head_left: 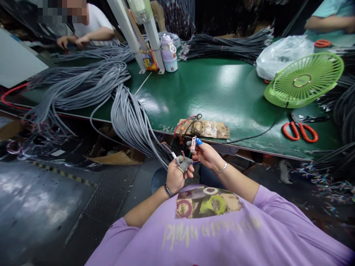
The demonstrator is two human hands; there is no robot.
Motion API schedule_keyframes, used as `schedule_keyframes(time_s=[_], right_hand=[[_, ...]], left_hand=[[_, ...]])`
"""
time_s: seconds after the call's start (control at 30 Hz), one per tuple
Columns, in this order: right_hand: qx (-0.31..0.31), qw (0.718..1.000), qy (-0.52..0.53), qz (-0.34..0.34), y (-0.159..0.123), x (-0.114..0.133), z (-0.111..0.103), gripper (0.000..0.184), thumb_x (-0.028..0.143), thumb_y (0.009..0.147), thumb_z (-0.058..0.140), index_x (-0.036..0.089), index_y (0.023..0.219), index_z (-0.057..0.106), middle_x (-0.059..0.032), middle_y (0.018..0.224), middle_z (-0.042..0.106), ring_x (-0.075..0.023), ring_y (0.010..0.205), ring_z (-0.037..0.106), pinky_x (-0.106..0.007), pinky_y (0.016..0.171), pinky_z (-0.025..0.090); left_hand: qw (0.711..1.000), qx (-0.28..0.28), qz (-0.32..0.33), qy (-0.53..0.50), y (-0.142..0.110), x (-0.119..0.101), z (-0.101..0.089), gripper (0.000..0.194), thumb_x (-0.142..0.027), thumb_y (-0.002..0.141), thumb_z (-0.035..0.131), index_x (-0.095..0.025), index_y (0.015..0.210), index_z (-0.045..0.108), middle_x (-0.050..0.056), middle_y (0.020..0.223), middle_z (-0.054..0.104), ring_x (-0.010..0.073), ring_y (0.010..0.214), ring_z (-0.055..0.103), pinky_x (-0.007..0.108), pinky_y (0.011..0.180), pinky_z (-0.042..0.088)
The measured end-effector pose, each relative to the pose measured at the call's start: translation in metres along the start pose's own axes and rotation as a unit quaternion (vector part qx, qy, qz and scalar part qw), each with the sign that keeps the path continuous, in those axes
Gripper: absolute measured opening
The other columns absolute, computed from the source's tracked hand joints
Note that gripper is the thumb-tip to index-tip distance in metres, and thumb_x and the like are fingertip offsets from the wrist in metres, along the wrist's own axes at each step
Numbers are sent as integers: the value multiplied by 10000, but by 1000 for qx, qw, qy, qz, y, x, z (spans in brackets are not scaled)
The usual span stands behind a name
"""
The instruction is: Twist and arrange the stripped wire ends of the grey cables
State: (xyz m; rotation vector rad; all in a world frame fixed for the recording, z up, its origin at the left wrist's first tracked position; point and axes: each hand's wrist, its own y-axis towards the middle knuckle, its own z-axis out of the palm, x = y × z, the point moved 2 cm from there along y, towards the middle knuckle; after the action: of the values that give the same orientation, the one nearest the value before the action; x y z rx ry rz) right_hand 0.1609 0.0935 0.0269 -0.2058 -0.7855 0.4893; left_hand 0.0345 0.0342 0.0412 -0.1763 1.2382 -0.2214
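My left hand (pixel 175 178) is closed around the end of a grey cable, where a grey wrapped piece (pixel 185 164) shows at the fingers. Thin coloured wires fan out from that end toward my right hand. A white sleeve (pixel 174 155) and more coloured wire ends (pixel 166 147) stick up beside the left thumb. My right hand (pixel 207 157) pinches a small flat whitish piece (pixel 193 145) with dark marks, its exact kind unclear. A blue cover (pixel 199 141) sits on one right fingertip. Both hands are close together just before the bench edge.
A wooden block (pixel 212 129) with wires lies at the bench edge. Grey cable bundles (pixel 133 114) hang over the edge at left. Orange-handled scissors (pixel 301 131), a green fan (pixel 305 79), a plastic bag (pixel 283 55) and a bottle (pixel 169 53) stand around. Co-workers sit opposite.
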Motion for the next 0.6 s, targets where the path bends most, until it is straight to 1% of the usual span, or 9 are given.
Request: schedule_keyframes(time_s=[0.07,0.13,0.2,0.27,0.3,0.33,0.4,0.47,0.6], right_hand=[[-11,1000,-18,-23,0,-1,0,385,513,674,716,153,779,628,7,622,574,-79,512,463,-205,489,423],[-42,995,-52,-71,0,-2,-1,399,532,657,722,155,701,598,26,568,537,-67,485,430,-197,476,389],[-92,981,-97,-142,0,-2,-4,421,551,659,712,158,628,566,36,530,513,-59,469,404,-192,469,357],[-113,970,-121,-177,2,-2,-5,459,598,671,676,157,604,566,29,518,515,-63,469,408,-196,466,348],[-100,974,-116,-167,3,-3,-5,477,625,680,650,157,620,582,20,529,531,-70,476,424,-201,470,358],[-77,982,-98,-139,5,-4,-4,492,646,690,625,157,647,599,10,547,551,-79,484,444,-210,476,376],[-31,997,-44,-63,9,-7,-2,500,657,715,595,158,726,627,-11,605,597,-96,497,483,-231,489,413],[-16,1000,9,-16,12,-8,0,478,631,743,591,158,788,639,-21,649,626,-99,501,505,-236,493,431],[-32,997,70,-18,14,-7,2,425,569,773,605,145,777,638,-10,621,614,-86,502,512,-206,489,433]], left_hand=[[1000,-4,0,-5,2,0,1,284,-405,723,684,-150,729,560,-20,532,615,70,341,516,151,304,257],[1000,-5,-2,-11,4,0,1,278,-397,723,686,-149,734,560,-22,528,611,70,340,513,150,302,252],[1000,-3,-1,-14,6,0,2,270,-389,726,683,-149,737,559,-22,528,611,69,342,514,148,303,249],[1000,0,-1,-15,7,0,3,268,-385,725,684,-149,733,557,-20,530,613,69,344,517,147,304,251],[1000,0,-2,-15,8,0,4,273,-389,723,684,-150,727,553,-20,530,614,69,343,517,147,305,252],[1000,0,-5,-14,9,1,4,279,-395,720,685,-150,722,550,-19,530,614,70,342,517,148,305,253],[1000,-1,-11,-13,10,2,6,294,-407,714,686,-152,715,542,-19,526,612,71,339,516,149,305,252],[1000,-3,-13,-12,11,3,7,300,-412,708,689,-152,717,539,-19,525,612,72,338,516,150,306,251],[1000,-4,-12,-10,13,7,7,297,-401,701,694,-152,710,533,-18,527,613,71,339,515,150,306,248]])
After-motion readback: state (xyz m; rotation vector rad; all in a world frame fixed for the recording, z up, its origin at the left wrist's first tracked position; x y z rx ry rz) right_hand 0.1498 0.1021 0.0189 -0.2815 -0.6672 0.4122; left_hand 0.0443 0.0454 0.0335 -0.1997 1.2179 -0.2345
